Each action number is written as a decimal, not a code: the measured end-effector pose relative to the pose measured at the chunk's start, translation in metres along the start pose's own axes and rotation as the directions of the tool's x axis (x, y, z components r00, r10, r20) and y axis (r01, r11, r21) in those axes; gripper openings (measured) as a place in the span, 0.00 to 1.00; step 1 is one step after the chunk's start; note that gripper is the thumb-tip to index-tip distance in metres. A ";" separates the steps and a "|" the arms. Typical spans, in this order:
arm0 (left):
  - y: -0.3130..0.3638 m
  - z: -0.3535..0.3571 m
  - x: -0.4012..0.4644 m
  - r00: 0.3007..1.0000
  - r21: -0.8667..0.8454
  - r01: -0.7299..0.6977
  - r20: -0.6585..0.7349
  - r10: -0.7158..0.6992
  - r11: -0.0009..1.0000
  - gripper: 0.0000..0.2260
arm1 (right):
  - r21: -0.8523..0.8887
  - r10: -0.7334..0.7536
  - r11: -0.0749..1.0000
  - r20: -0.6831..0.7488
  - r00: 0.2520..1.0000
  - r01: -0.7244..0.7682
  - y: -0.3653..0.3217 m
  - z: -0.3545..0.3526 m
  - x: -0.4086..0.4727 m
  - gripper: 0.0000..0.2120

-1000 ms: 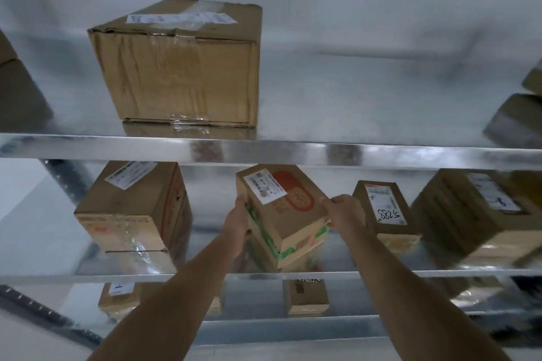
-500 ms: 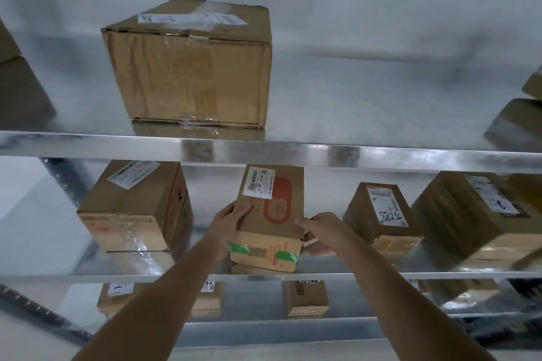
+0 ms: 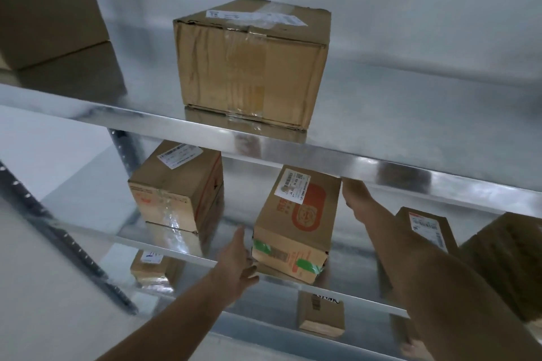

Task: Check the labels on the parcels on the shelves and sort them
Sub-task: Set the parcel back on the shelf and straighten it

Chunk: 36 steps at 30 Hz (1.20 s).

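A cardboard parcel with an orange print, green tape and a white label (image 3: pixel 296 220) lies flat on the middle metal shelf (image 3: pixel 164 246). My left hand (image 3: pixel 237 258) is at its lower left corner, fingers straight and touching its side. My right hand (image 3: pixel 356 199) rests against its right edge near the back, fingers fairly straight, partly hidden under the upper shelf's front rail (image 3: pixel 293 152). Neither hand grips it.
A large taped box (image 3: pixel 249 64) stands on the upper shelf, another box (image 3: pixel 50 9) at far left. On the middle shelf are a labelled box (image 3: pixel 176 187) at left and a small labelled parcel (image 3: pixel 425 226) at right. Smaller parcels (image 3: pixel 321 313) sit on the shelf below.
The parcel was held tilted in both hands, then set down flat on the middle shelf. Both hands have let go and now only touch its sides. The view has shifted left.
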<state>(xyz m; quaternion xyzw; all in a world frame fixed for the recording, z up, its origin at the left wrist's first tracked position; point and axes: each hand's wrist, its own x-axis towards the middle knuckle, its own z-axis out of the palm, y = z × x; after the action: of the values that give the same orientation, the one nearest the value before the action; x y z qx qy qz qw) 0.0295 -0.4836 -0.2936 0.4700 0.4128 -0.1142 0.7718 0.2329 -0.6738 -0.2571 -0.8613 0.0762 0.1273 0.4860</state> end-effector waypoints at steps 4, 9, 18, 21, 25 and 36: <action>-0.009 0.010 -0.008 0.990 -0.153 0.045 0.140 -0.024 0.987 0.37 | 0.031 -0.103 0.994 0.113 0.988 0.100 -0.006 0.002 0.010 0.14; 0.010 0.011 -0.008 0.987 -0.188 -0.032 0.148 0.061 0.982 0.40 | -0.045 -0.067 0.997 0.061 0.996 0.070 0.005 -0.005 0.009 0.19; 0.059 0.017 0.035 0.973 0.033 -0.186 0.144 0.179 0.982 0.26 | 0.102 0.081 0.991 0.069 0.994 -0.088 0.065 -0.028 -0.056 0.23; 0.065 0.027 0.049 0.967 0.108 -0.224 0.152 0.207 0.968 0.25 | 0.164 0.089 0.981 0.101 0.991 -0.104 0.080 -0.024 -0.081 0.15; 0.058 0.039 0.055 0.951 0.261 -0.299 0.155 0.266 0.918 0.14 | 0.267 0.086 0.958 0.082 0.993 -0.105 0.085 -0.019 -0.099 0.09; 0.048 0.044 0.073 0.922 0.258 -0.377 0.197 0.334 0.889 0.13 | 0.301 0.153 0.943 -0.018 0.988 -0.140 0.067 -0.017 -0.078 0.11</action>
<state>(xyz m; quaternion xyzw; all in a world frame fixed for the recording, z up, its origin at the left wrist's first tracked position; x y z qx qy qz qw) 0.1266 -0.4788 -0.3080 0.6364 0.2402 -0.0645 0.7302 0.1433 -0.7221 -0.2808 -0.7722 0.1684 0.1323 0.5982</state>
